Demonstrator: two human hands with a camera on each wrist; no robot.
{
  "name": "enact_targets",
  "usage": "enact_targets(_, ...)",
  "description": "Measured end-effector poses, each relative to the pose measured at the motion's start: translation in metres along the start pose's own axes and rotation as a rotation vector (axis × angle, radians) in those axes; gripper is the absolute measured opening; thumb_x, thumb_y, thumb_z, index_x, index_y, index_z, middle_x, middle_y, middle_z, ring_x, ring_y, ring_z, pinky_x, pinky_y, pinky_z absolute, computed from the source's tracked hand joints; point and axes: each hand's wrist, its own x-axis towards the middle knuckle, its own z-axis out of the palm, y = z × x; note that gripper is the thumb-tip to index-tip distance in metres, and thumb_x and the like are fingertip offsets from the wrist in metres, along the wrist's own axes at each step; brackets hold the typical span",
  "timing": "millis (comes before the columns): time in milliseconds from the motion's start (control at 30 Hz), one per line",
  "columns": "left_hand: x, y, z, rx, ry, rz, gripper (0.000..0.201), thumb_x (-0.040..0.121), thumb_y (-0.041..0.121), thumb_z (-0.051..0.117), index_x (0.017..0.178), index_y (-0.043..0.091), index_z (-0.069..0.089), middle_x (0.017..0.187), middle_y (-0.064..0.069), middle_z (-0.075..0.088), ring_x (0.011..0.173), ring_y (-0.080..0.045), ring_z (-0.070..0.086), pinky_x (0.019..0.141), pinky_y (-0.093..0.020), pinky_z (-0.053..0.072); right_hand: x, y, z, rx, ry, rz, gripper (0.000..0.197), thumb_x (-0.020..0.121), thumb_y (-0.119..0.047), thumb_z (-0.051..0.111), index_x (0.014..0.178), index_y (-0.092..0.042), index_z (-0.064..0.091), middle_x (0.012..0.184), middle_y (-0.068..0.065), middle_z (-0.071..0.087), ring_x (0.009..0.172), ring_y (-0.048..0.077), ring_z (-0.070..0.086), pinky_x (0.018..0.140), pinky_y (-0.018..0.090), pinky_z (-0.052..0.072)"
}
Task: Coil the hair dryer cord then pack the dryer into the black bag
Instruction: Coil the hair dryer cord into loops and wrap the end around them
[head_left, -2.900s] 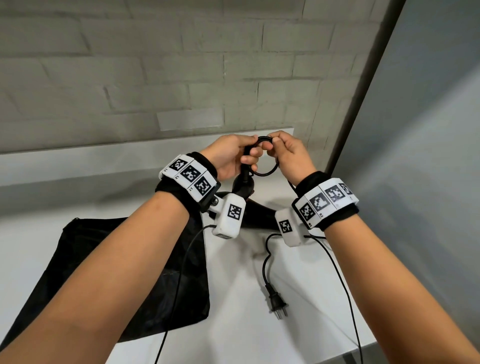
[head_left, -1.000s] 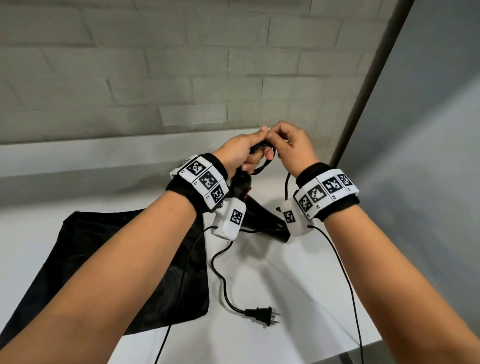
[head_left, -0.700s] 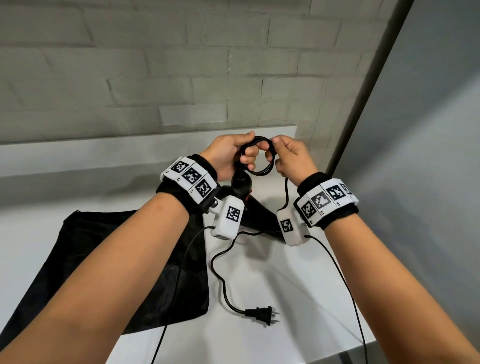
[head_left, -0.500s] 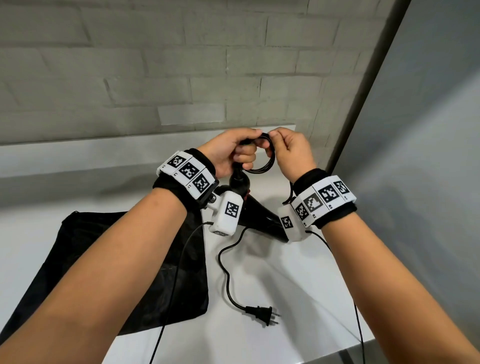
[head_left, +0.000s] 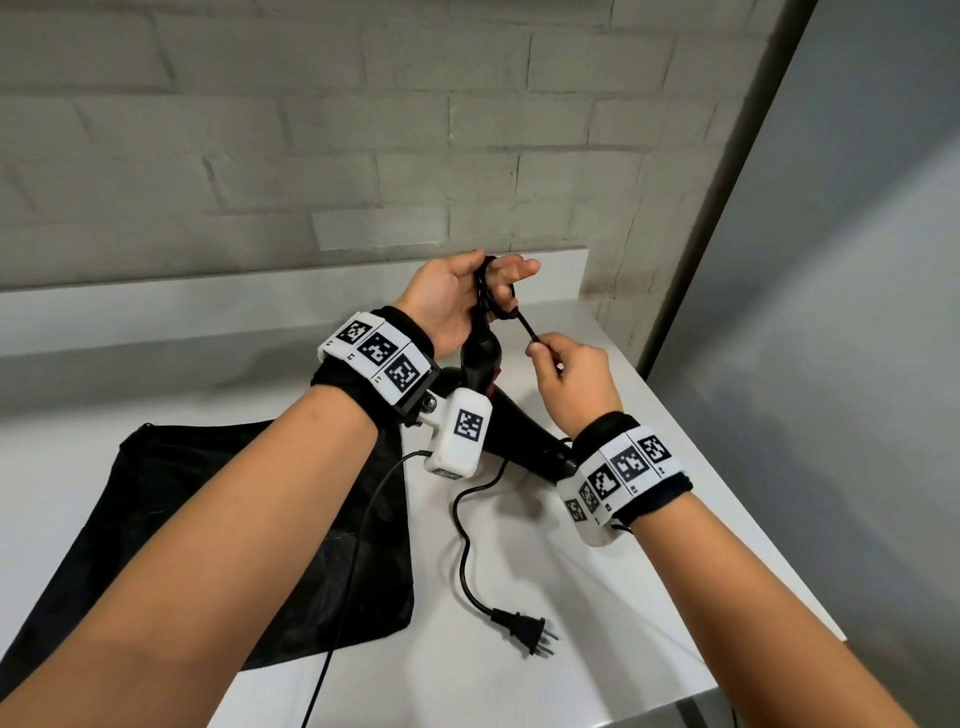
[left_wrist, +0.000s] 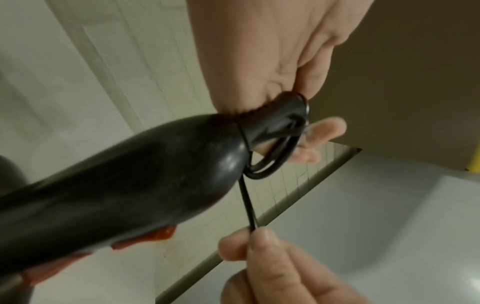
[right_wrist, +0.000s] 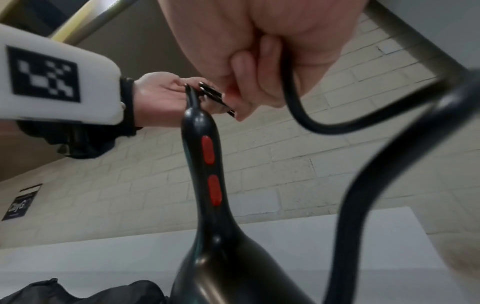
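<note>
The black hair dryer (head_left: 519, 434) stands nose-down on the white table, its handle (right_wrist: 205, 164) with two red buttons pointing up. My left hand (head_left: 493, 275) holds small loops of the cord (left_wrist: 280, 156) at the handle's top end, with the loops around its fingers. My right hand (head_left: 540, 348) sits lower and to the right and pinches a straight stretch of cord (left_wrist: 249, 205) between thumb and finger. The rest of the cord (head_left: 462, 540) snakes over the table to the plug (head_left: 524, 623). The black bag (head_left: 208, 519) lies flat to the left, under my left forearm.
The white table (head_left: 649, 545) ends at a front edge below the plug and at a right edge near my right forearm. A brick wall with a pale ledge (head_left: 208, 301) runs behind. A thin black wrist-camera cable (head_left: 353, 545) crosses the bag.
My right hand has left the coil and dropped down and to the right, drawing a stretch of cord straight. My left hand stays at the handle's top with the loops.
</note>
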Motion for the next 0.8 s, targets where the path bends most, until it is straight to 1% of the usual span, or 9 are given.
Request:
enact_targets(200,0.004,-0.006,0.008,0.195,0.085,0.102,0.026,0.102,0.019,0.022,0.1,0.01,0.045,0.114,-0.012,0.06,0.069,-0.007,0.069,0.071,-0.021,0.05,-0.01,-0.014,-0.012,-0.037,-0.007,-0.091,0.018,0.085,-0.008,0.052,0.092,-0.004,0.067,0.075,0.006,0.066,0.046,0.001,0.05,0.054,0.011,0.037)
enact_targets(300,0.005,-0.005,0.013,0.371,0.119,0.106,0.017,0.101,0.018,0.026,0.105,0.011,0.041,0.122,-0.016,0.057,0.077,-0.011,0.063,0.073,-0.019,0.046,-0.01,-0.016,-0.018,-0.054,-0.042,-0.21,0.022,0.086,-0.007,0.047,0.097,-0.004,0.066,0.08,0.011,0.069,0.064,0.012,0.06,0.069,0.021,0.045)
enact_targets(367,0.005,-0.006,0.018,0.49,0.108,0.09,0.013,0.101,0.017,0.027,0.104,0.012,0.039,0.116,-0.013,0.058,0.079,-0.013,0.06,0.072,-0.018,0.043,-0.006,-0.016,-0.02,-0.084,-0.031,-0.288,0.028,0.085,-0.011,0.044,0.1,-0.004,0.066,0.081,0.011,0.069,0.074,0.024,0.062,0.071,0.018,0.04)
enact_targets(467,0.001,-0.005,0.024,0.632,0.08,0.09,0.017,0.101,0.021,0.027,0.107,0.009,0.038,0.108,-0.01,0.055,0.075,-0.012,0.057,0.064,-0.011,0.046,0.005,-0.019,-0.026,-0.085,-0.001,-0.356,0.028,0.085,-0.013,0.044,0.1,-0.005,0.066,0.083,0.012,0.068,0.076,0.021,0.061,0.071,0.021,0.042)
enact_targets(533,-0.002,-0.003,0.025,0.817,0.078,0.107,0.031,0.101,0.031,0.023,0.109,0.008,0.042,0.102,-0.009,0.057,0.077,-0.015,0.058,0.073,-0.013,0.049,0.012,-0.024,-0.031,-0.048,0.019,-0.391,0.024,0.086,-0.013,0.047,0.098,-0.006,0.066,0.084,0.012,0.069,0.078,0.018,0.061,0.074,0.023,0.045)
enact_targets(567,-0.002,-0.002,0.024,0.918,0.056,0.114,0.038,0.1,0.035,0.019,0.103,0.008,0.047,0.096,-0.01,0.059,0.08,-0.019,0.057,0.08,-0.021,0.048,0.015,-0.028,-0.032,-0.033,0.03,-0.413,0.021,0.086,-0.011,0.048,0.096,-0.006,0.066,0.083,0.011,0.069,0.078,0.019,0.062,0.075,0.027,0.048)
enact_targets(633,-0.004,-0.001,0.023,1.049,-0.017,0.103,0.061,0.097,0.047,0.007,0.079,0.008,0.051,0.075,-0.01,0.059,0.073,-0.02,0.052,0.077,-0.032,0.044,0.02,-0.034,-0.033,0.003,0.052,-0.447,0.015,0.085,-0.006,0.051,0.09,-0.003,0.065,0.079,0.008,0.067,0.074,0.022,0.062,0.073,0.03,0.051)
enact_targets(733,-0.002,-0.002,0.021,1.061,-0.084,0.037,0.085,0.078,0.068,-0.007,0.067,0.006,0.05,0.059,-0.008,0.05,0.055,-0.019,0.045,0.064,-0.032,0.04,0.032,-0.04,-0.033,0.085,0.087,-0.392,0.006,0.079,0.0,0.058,0.083,0.0,0.062,0.077,-0.001,0.059,0.062,0.014,0.053,0.065,0.02,0.045)
enact_targets(800,-0.001,-0.004,0.019,0.982,-0.1,-0.001,0.081,0.082,0.066,-0.009,0.061,0.009,0.045,0.046,-0.001,0.039,0.042,-0.014,0.036,0.055,-0.03,0.034,0.041,-0.039,-0.033,0.148,0.072,-0.344,0.007,0.076,-0.003,0.061,0.083,-0.003,0.06,0.075,-0.012,0.051,0.055,0.016,0.048,0.058,0.022,0.042)
